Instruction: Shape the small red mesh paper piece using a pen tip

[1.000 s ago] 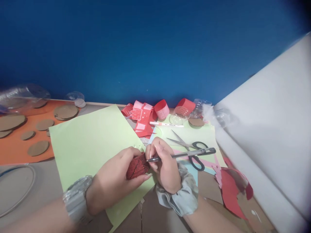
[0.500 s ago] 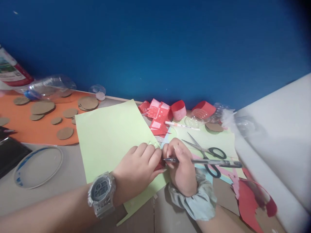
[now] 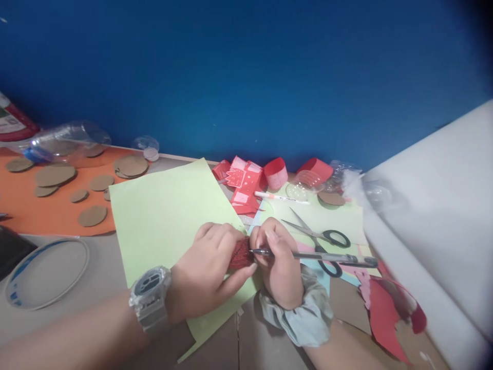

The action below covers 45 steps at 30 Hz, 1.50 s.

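Note:
My left hand (image 3: 210, 267), with a clear watch (image 3: 151, 295) on its wrist, presses a small dark red patterned piece (image 3: 241, 253) down on a light green sheet (image 3: 165, 210). Its thumb lies along the lower edge of the piece and its fingers curl over the left side. My right hand (image 3: 279, 262), a grey-green scrunchie (image 3: 298, 311) round its wrist, pinches a pen (image 3: 327, 256). The pen lies nearly level, its tip pointing left at the right edge of the red piece. Whether the tip touches it cannot be told.
Black-handled scissors (image 3: 321, 239) lie open on pale sheets at right. Behind are red paper shapes (image 3: 246, 182) and a white marker (image 3: 281, 197). Cardboard discs (image 3: 56, 175) and a plastic bottle (image 3: 69, 141) lie on orange paper at left, near a clear ring (image 3: 46, 275).
My left hand has loosened and shifted left, its fingers drawn back, so more of the red piece shows. The whole view has shifted slightly. The pen stays in my right hand.

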Each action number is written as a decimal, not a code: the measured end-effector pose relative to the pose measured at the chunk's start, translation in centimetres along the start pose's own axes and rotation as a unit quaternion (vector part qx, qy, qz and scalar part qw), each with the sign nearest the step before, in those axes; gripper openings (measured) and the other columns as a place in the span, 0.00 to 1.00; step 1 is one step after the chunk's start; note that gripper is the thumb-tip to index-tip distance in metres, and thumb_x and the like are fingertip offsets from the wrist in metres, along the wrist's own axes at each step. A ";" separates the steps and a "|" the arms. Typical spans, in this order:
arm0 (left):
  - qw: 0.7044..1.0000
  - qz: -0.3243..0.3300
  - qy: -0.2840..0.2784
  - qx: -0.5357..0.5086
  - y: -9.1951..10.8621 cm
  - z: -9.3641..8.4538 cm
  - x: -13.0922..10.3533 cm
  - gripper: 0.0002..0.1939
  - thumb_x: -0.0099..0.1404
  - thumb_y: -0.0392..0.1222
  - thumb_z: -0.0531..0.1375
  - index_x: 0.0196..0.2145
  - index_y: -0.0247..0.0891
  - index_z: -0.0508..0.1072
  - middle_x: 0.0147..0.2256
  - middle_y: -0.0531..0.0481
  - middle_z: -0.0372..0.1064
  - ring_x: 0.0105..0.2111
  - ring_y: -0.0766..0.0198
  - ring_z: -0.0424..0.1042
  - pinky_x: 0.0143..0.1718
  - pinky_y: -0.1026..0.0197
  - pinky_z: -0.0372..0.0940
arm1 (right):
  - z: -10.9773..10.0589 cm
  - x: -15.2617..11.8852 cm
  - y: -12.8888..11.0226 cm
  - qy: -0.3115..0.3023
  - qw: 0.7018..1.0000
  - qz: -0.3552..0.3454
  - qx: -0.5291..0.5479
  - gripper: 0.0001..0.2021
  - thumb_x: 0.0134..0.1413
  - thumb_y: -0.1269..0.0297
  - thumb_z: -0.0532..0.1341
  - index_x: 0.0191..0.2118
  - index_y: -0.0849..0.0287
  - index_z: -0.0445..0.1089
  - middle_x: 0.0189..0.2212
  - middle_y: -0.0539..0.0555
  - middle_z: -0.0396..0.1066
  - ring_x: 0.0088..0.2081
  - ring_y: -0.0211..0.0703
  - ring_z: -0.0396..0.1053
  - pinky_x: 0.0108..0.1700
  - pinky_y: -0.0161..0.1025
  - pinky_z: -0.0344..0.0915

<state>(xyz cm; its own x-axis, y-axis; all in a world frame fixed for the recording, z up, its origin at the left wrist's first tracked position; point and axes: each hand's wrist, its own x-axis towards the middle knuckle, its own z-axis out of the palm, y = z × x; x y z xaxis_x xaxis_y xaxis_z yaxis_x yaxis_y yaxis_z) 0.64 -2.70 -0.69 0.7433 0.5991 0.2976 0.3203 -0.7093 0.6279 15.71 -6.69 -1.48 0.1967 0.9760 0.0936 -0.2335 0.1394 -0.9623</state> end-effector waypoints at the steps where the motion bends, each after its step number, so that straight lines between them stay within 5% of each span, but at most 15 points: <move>1: 0.999 -0.008 0.000 -0.040 0.0 -0.2 0.0 0.07 0.71 0.40 0.52 0.45 0.35 0.62 0.41 0.45 0.64 0.42 0.55 0.63 0.49 0.49 0.56 | 0.0 0.0 0.0 0.002 1.000 -0.006 0.004 0.15 0.65 0.61 0.53 0.26 0.58 0.59 0.20 0.45 0.57 0.20 0.32 0.49 0.22 0.35 0.44; 7: 0.956 -0.145 -0.078 -0.241 -0.4 -0.9 0.0 0.14 0.76 0.44 0.41 0.40 0.38 0.63 0.37 0.48 0.63 0.38 0.59 0.62 0.42 0.55 0.58 | 0.1 0.0 -0.2 0.011 0.999 -0.032 0.002 0.14 0.65 0.62 0.54 0.26 0.58 0.60 0.20 0.45 0.57 0.20 0.31 0.51 0.21 0.34 0.46; 11: 0.936 -0.144 -0.122 -0.299 -1.0 -0.5 0.0 0.12 0.76 0.46 0.44 0.41 0.39 0.62 0.32 0.53 0.60 0.32 0.63 0.59 0.36 0.60 0.58 | 0.1 0.1 -0.4 0.047 0.997 -0.020 -0.058 0.14 0.64 0.65 0.54 0.25 0.58 0.58 0.21 0.45 0.57 0.21 0.30 0.50 0.21 0.33 0.47; 24: 0.917 -0.140 -0.162 -0.337 -1.4 -0.7 -0.1 0.13 0.77 0.48 0.43 0.46 0.41 0.62 0.34 0.53 0.58 0.33 0.64 0.57 0.37 0.60 0.57 | 0.1 0.1 -0.3 0.057 0.994 -0.029 -0.090 0.15 0.63 0.70 0.51 0.23 0.57 0.55 0.19 0.44 0.52 0.21 0.32 0.50 0.24 0.33 0.50; 35: 0.922 -0.148 -0.157 -0.322 -1.1 -0.9 0.4 0.17 0.77 0.48 0.43 0.35 0.38 0.62 0.34 0.49 0.62 0.35 0.62 0.61 0.38 0.58 0.58 | 0.1 0.1 -0.3 0.048 0.989 -0.055 -0.132 0.13 0.63 0.69 0.51 0.25 0.57 0.56 0.20 0.44 0.52 0.22 0.33 0.52 0.25 0.34 0.51; 45: 0.923 -0.162 -0.166 -0.308 -1.0 -1.1 0.5 0.18 0.76 0.50 0.43 0.36 0.38 0.64 0.32 0.50 0.60 0.32 0.62 0.59 0.37 0.58 0.58 | -0.1 0.1 -0.3 0.039 0.988 -0.043 -0.141 0.14 0.63 0.69 0.51 0.24 0.57 0.55 0.20 0.44 0.52 0.22 0.33 0.51 0.25 0.34 0.51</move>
<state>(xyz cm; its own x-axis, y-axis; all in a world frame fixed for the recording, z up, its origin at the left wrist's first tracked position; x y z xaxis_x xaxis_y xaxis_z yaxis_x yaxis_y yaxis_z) 0.09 -1.29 -0.35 0.8390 0.5229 -0.1503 0.2386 -0.1052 0.9654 15.86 -6.62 -1.22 0.2795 0.9453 0.1682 0.0599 0.1577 -0.9857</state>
